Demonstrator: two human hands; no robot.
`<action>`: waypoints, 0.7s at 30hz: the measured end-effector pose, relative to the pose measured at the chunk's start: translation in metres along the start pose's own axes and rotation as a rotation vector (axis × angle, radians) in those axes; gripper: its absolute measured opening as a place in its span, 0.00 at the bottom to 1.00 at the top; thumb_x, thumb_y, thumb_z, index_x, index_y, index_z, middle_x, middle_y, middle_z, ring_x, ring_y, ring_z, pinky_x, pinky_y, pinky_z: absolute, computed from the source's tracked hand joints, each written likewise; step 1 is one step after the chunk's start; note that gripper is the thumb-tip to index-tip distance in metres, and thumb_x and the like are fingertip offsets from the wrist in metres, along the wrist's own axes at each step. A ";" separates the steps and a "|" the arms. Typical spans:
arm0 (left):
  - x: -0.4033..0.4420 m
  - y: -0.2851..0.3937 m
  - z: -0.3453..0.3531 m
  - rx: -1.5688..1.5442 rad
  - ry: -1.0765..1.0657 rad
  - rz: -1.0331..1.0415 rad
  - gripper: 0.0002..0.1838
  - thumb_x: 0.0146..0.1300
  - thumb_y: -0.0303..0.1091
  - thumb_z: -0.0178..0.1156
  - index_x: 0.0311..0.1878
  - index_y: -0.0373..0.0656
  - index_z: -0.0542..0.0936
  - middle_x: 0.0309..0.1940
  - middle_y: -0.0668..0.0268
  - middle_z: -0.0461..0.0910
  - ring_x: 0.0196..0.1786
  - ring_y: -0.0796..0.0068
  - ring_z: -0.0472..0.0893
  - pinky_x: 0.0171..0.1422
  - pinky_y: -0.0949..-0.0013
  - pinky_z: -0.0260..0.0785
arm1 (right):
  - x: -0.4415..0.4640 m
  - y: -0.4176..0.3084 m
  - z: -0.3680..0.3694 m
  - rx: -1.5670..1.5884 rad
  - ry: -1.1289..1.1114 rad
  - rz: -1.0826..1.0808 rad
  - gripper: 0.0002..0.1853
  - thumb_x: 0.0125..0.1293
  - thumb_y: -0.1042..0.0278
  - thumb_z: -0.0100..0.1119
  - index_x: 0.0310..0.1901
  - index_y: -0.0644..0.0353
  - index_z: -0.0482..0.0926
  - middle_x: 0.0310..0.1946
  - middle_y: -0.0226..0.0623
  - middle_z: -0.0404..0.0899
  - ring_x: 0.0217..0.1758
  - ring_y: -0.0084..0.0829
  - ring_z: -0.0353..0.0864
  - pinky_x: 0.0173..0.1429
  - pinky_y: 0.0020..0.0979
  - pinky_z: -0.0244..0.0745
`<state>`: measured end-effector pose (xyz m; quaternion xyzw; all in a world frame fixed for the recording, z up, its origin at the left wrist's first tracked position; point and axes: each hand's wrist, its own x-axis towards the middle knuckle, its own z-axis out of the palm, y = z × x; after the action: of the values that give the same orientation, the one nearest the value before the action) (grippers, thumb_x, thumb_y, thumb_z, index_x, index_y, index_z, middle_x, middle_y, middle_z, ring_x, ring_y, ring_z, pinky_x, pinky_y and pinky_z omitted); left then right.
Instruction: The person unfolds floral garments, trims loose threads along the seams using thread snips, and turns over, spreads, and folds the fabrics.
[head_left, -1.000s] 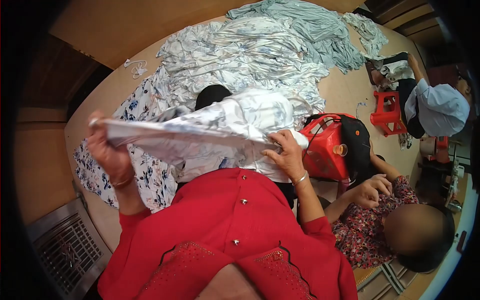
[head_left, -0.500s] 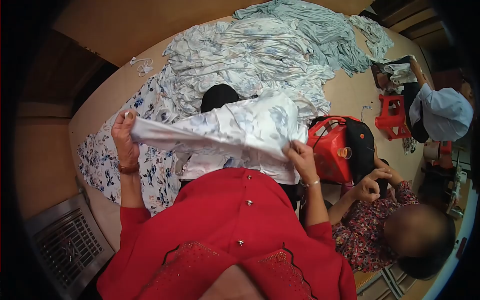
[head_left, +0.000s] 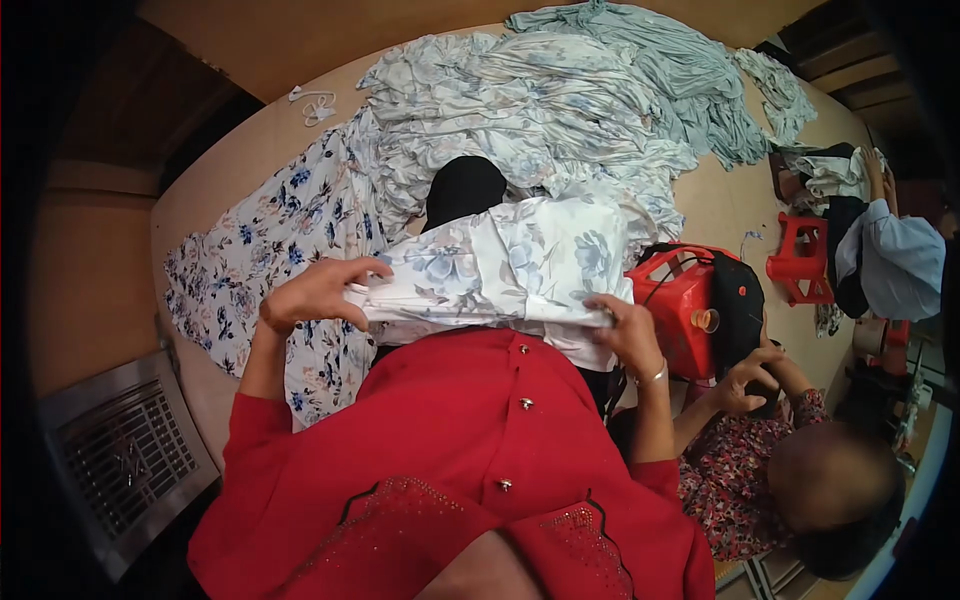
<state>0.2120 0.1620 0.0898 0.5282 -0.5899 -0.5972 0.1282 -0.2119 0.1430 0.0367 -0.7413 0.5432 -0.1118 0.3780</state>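
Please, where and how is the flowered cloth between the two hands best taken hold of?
Probably by both ends of the cloth, one hand from each side: left hand pinching the layered left edge, right hand the near right corner. It lies wide and creased in soft layers, so a single grip in the middle would likely let both ends sag.

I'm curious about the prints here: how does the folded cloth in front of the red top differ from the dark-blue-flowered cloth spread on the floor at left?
The folded cloth shows larger-looking, pale grey-blue flowers; the spread cloth shows smaller, darker blue ones with peach touches. The folded cloth is gathered close to the red top, while the spread cloth lies opened out on the floor. Both have flowers on white.
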 end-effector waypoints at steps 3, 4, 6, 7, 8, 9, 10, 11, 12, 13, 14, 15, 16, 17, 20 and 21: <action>0.024 -0.008 0.000 0.846 -0.095 -0.084 0.18 0.40 0.37 0.65 0.37 0.46 0.76 0.31 0.61 0.76 0.33 0.61 0.76 0.39 0.62 0.67 | 0.028 0.023 -0.006 -0.086 0.449 -0.137 0.13 0.43 0.76 0.55 0.34 0.55 0.78 0.27 0.43 0.77 0.30 0.41 0.78 0.35 0.34 0.72; 0.033 -0.005 -0.011 0.850 0.081 0.002 0.15 0.44 0.34 0.61 0.39 0.47 0.76 0.33 0.61 0.77 0.35 0.62 0.76 0.40 0.65 0.68 | 0.039 0.012 -0.025 -0.068 0.505 -0.119 0.12 0.44 0.78 0.54 0.34 0.57 0.78 0.26 0.43 0.78 0.29 0.41 0.78 0.34 0.34 0.71; 0.057 0.008 -0.046 0.607 0.414 0.377 0.09 0.53 0.31 0.53 0.39 0.45 0.77 0.32 0.64 0.79 0.37 0.70 0.77 0.42 0.69 0.68 | 0.062 0.007 -0.058 -0.060 0.709 -0.115 0.13 0.46 0.80 0.53 0.36 0.59 0.77 0.25 0.43 0.77 0.26 0.35 0.77 0.32 0.30 0.70; 0.059 0.038 -0.055 0.171 0.509 0.390 0.09 0.56 0.29 0.50 0.38 0.40 0.76 0.32 0.69 0.78 0.36 0.80 0.75 0.42 0.73 0.67 | 0.067 -0.018 -0.075 0.174 0.747 -0.118 0.10 0.48 0.81 0.52 0.35 0.62 0.76 0.21 0.34 0.76 0.24 0.24 0.73 0.30 0.25 0.68; 0.059 0.068 -0.067 0.092 0.525 0.372 0.10 0.58 0.29 0.46 0.41 0.38 0.74 0.34 0.70 0.77 0.36 0.85 0.73 0.41 0.79 0.66 | 0.073 -0.026 -0.085 0.462 0.755 -0.199 0.08 0.51 0.82 0.50 0.33 0.64 0.76 0.21 0.26 0.72 0.26 0.17 0.69 0.31 0.20 0.65; 0.072 0.068 -0.086 -0.137 0.549 0.474 0.11 0.60 0.28 0.45 0.41 0.38 0.74 0.35 0.71 0.76 0.36 0.86 0.73 0.40 0.82 0.65 | 0.077 -0.031 -0.091 0.527 0.789 -0.261 0.08 0.53 0.83 0.50 0.34 0.65 0.75 0.23 0.25 0.72 0.27 0.16 0.68 0.32 0.19 0.65; 0.063 0.094 -0.089 -0.157 0.527 0.513 0.09 0.61 0.29 0.47 0.41 0.38 0.74 0.35 0.71 0.76 0.36 0.85 0.74 0.40 0.82 0.66 | 0.080 -0.037 -0.096 0.593 0.819 -0.325 0.07 0.54 0.83 0.49 0.35 0.66 0.75 0.25 0.24 0.72 0.28 0.16 0.68 0.33 0.17 0.65; 0.063 0.103 -0.088 -0.294 0.545 0.554 0.08 0.61 0.30 0.49 0.41 0.39 0.74 0.35 0.71 0.76 0.36 0.85 0.74 0.40 0.82 0.66 | 0.080 -0.047 -0.099 0.588 0.820 -0.335 0.07 0.54 0.83 0.49 0.35 0.66 0.75 0.25 0.24 0.72 0.28 0.16 0.68 0.33 0.17 0.65; 0.062 0.107 -0.087 -0.431 0.558 0.591 0.08 0.61 0.30 0.50 0.41 0.39 0.74 0.35 0.72 0.76 0.36 0.85 0.74 0.40 0.82 0.66 | 0.076 -0.057 -0.098 0.506 0.857 -0.409 0.08 0.54 0.83 0.48 0.36 0.66 0.74 0.26 0.24 0.72 0.29 0.16 0.68 0.34 0.17 0.64; 0.059 0.106 -0.084 -0.431 0.560 0.592 0.08 0.61 0.30 0.50 0.41 0.39 0.74 0.35 0.72 0.76 0.36 0.85 0.74 0.40 0.82 0.66 | 0.072 -0.062 -0.096 0.424 0.893 -0.478 0.08 0.55 0.83 0.48 0.37 0.66 0.74 0.26 0.25 0.72 0.30 0.16 0.68 0.35 0.17 0.64; 0.052 0.105 -0.077 -0.415 0.620 0.596 0.07 0.60 0.30 0.52 0.40 0.39 0.74 0.34 0.71 0.76 0.36 0.86 0.74 0.41 0.82 0.66 | 0.065 -0.057 -0.092 0.425 0.892 -0.477 0.08 0.55 0.83 0.48 0.37 0.66 0.74 0.26 0.25 0.72 0.30 0.16 0.68 0.35 0.17 0.64; 0.046 0.102 -0.071 -0.399 0.679 0.596 0.07 0.60 0.30 0.53 0.40 0.39 0.74 0.33 0.71 0.77 0.36 0.86 0.74 0.41 0.83 0.66 | 0.057 -0.049 -0.085 0.446 0.880 -0.372 0.09 0.54 0.83 0.48 0.37 0.66 0.73 0.26 0.25 0.72 0.30 0.16 0.68 0.35 0.17 0.64; 0.043 0.097 -0.067 -0.399 0.678 0.590 0.07 0.60 0.30 0.53 0.40 0.39 0.74 0.33 0.71 0.77 0.36 0.86 0.74 0.41 0.83 0.66 | 0.049 -0.045 -0.079 0.466 0.867 -0.266 0.09 0.53 0.83 0.49 0.37 0.66 0.73 0.26 0.25 0.72 0.30 0.15 0.68 0.35 0.17 0.64; 0.040 0.087 -0.064 -0.276 0.671 0.533 0.07 0.59 0.30 0.54 0.39 0.39 0.75 0.33 0.71 0.77 0.37 0.86 0.73 0.41 0.83 0.65 | 0.043 -0.044 -0.076 0.414 0.865 -0.206 0.10 0.50 0.84 0.50 0.36 0.66 0.73 0.25 0.25 0.71 0.30 0.15 0.68 0.35 0.16 0.64; 0.010 0.083 -0.051 0.105 0.509 0.362 0.05 0.52 0.28 0.56 0.31 0.38 0.77 0.27 0.70 0.77 0.32 0.86 0.73 0.36 0.80 0.65 | 0.019 -0.049 -0.077 0.388 0.540 0.001 0.11 0.46 0.85 0.52 0.35 0.66 0.73 0.24 0.25 0.72 0.28 0.14 0.68 0.33 0.16 0.64; 0.000 0.079 -0.045 0.082 0.418 0.391 0.04 0.50 0.25 0.55 0.29 0.38 0.78 0.25 0.70 0.77 0.30 0.85 0.73 0.35 0.79 0.66 | 0.010 -0.051 -0.077 0.290 0.371 -0.039 0.10 0.44 0.84 0.54 0.32 0.67 0.74 0.24 0.25 0.73 0.28 0.15 0.69 0.32 0.17 0.65</action>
<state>0.2103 0.1147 0.1677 0.5208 -0.6648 -0.4149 0.3387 -0.2158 0.1064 0.1215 -0.6563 0.5671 -0.3304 0.3720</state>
